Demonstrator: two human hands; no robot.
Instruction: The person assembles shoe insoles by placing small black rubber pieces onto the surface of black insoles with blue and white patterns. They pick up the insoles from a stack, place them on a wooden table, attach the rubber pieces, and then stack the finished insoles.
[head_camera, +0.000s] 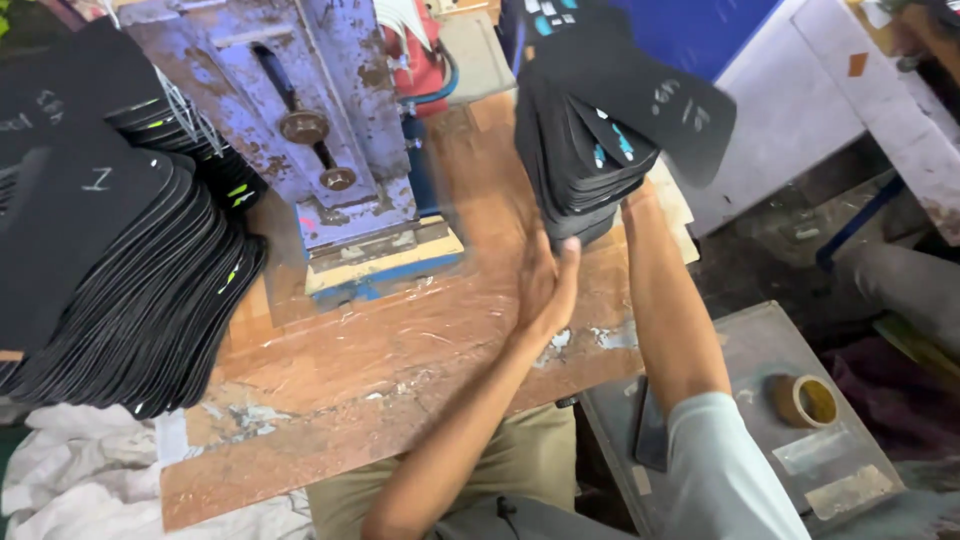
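Note:
A tall stack of black flat cut-out pieces (590, 130) stands on the right part of the wooden bench (400, 350). My left hand (545, 285) presses flat against the stack's near left side, fingers together and pointing up. My right hand (637, 200) is mostly hidden behind the stack's lower right side, with only the wrist and forearm showing. The top pieces, marked with white chalk, fan out to the right. The picture is blurred by motion.
A worn blue metal press (330, 150) stands at the bench's middle back. A big leaning pile of black pieces (110, 270) fills the left. A grey box lid with a tape roll (803, 400) sits at lower right. White cloth (60, 480) lies at lower left.

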